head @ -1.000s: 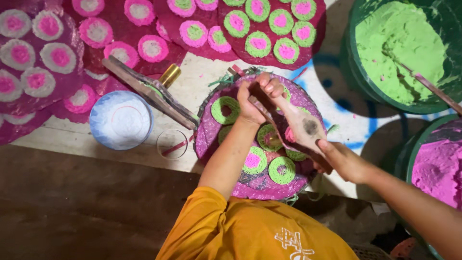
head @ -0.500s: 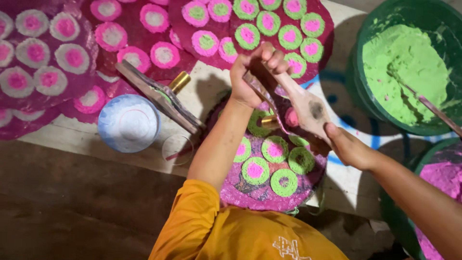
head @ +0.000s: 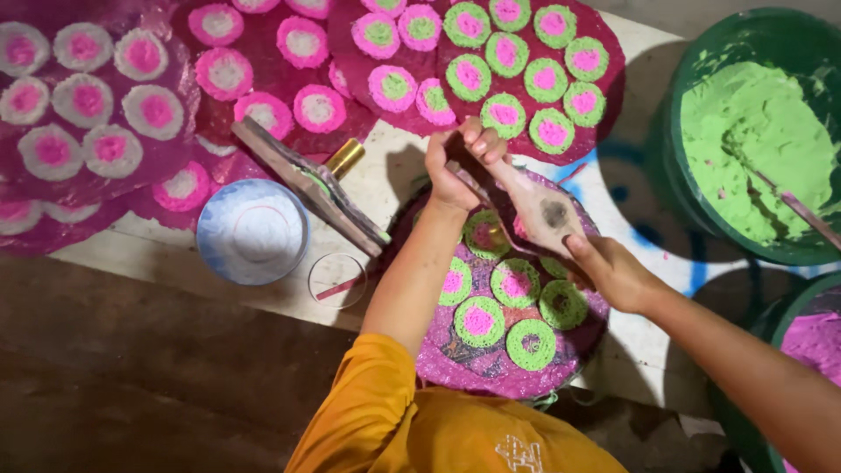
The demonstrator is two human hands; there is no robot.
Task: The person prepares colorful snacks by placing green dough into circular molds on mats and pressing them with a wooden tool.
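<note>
Pale work surface with blue markings, crowded with magenta discs of ring-shaped cakes, seen from overhead. Centre: a wooden mould paddle [head: 539, 210], held tilted above a round magenta tray [head: 455, 372] near the person. Left hand [head: 460, 162] is closed around the paddle's far end, fingers curled over it. Right hand [head: 609, 271] grips the paddle's near end, fingers hidden under it, so exact hold can't be told beyond that it carries the paddle. A dark round hollow shows on the paddle's face.

Under the paddle the tray carries green-ringed cakes with pink centres [head: 480, 321], some partly hidden by the forearm in an orange sleeve [head: 368, 394].

Left of the tray: a small clear ring [head: 337, 280] with a red stick across it, just beside a blue-white bowl [head: 252, 231]. A long flat wooden tool [head: 307, 184] lies diagonally between bowl and tray, with a brass-coloured cylinder [head: 344, 158] at its far side.

Far side: discs of pink-and-green cakes [head: 526, 79]; far left, discs of white-ringed pink cakes [head: 88, 96].

Right: a big green tub of green paste [head: 753, 123] with a stick in it; near right corner, a tub of pink paste [head: 810, 342], cut off by the frame.
</note>
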